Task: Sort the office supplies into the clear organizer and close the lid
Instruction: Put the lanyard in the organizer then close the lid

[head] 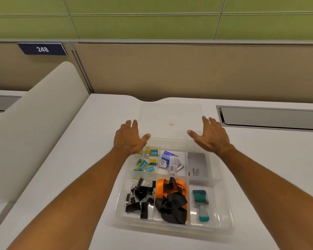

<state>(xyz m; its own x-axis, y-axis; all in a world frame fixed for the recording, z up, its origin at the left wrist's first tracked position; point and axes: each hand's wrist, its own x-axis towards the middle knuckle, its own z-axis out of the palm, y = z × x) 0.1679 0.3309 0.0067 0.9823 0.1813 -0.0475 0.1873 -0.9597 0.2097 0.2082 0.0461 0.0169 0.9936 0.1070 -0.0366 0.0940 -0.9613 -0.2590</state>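
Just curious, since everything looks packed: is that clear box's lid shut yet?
Not yet. The lid lies folded back on the desk behind the box, with both hands open at its sides.

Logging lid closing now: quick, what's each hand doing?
Left hand: open, fingers spread at the clear lid's left edge, gripping nothing.
Right hand: open at its right edge, gripping nothing.
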